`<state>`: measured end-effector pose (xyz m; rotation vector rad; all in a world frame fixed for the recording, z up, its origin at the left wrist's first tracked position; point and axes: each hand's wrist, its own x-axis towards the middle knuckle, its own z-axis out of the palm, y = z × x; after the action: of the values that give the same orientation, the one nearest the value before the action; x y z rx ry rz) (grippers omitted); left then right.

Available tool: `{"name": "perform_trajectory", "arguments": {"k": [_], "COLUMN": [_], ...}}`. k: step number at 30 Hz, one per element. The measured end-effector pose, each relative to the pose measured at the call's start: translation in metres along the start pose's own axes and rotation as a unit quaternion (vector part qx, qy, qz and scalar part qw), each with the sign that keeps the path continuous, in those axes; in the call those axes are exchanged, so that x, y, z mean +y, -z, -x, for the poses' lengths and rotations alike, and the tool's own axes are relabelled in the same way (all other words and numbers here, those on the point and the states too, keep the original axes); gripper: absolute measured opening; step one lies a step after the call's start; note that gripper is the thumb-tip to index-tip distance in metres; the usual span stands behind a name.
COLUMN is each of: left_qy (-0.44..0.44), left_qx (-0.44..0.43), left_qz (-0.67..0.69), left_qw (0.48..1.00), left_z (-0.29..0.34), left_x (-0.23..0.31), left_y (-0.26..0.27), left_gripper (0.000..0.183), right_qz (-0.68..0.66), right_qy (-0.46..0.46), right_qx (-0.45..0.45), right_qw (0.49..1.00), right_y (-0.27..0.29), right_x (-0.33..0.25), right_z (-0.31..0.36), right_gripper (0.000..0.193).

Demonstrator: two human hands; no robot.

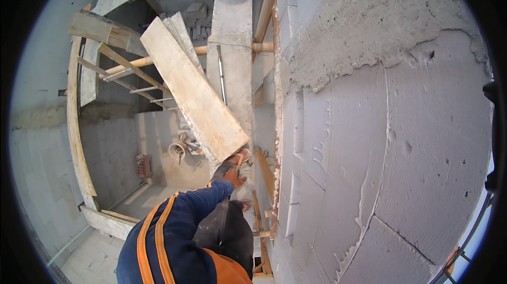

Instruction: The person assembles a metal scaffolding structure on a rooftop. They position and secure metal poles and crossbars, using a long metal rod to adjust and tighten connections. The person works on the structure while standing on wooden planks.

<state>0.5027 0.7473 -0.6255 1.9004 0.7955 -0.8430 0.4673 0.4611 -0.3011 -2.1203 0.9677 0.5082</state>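
- While the left hand (235,177) lies just beyond the near end of the pale wooden board (195,94), its finger closure is too small to judge; whether it grips anything cannot be told.
- Immediately ahead of the hand, a thin orange strip (239,160) shows; whether the fingers hold it cannot be confirmed.
- Board position: ahead and to the left of the hand, slanting away across the grey concrete ledge (231,14), its near end just beside the hand.
- Farther ahead, beside the board's right edge, a slim metal rod (221,75) lies lengthwise on the ledge.
- Behind the hand, a navy sleeve (211,198); to its right and rear, dark trousers (237,236).
- Right of the hand, a grey block wall (338,141), with rough mortar (380,14) spread over its upper part.
- Left of the hand, at a lower level, a pale bucket (177,151) tipped on its side and, farther left, a reddish brick stack (143,166).
- Well left, a timber rail (78,125).
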Motion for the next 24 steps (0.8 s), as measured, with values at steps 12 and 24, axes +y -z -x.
{"name": "perform_trajectory", "arguments": {"k": [12,24], "left_qy": [-0.273,-0.714], "left_qx": [-0.001,-0.113], "left_qz": [0.026,0.036], "left_qw": [0.962,0.690], "left_z": [0.190,0.473], "left_x": [0.115,0.274], "left_y": [0.051,0.069], "left_gripper": [0.052,0.055], "right_qz": [-0.193,-0.446], "right_qy": [0.194,0.497], "right_qx": [0.400,-0.097], "right_qw": [0.875,0.738], "right_y": [0.282,0.309], "right_x": [-0.029,-0.167], "right_z": [0.151,0.265], "right_gripper": [0.061,0.030]}}
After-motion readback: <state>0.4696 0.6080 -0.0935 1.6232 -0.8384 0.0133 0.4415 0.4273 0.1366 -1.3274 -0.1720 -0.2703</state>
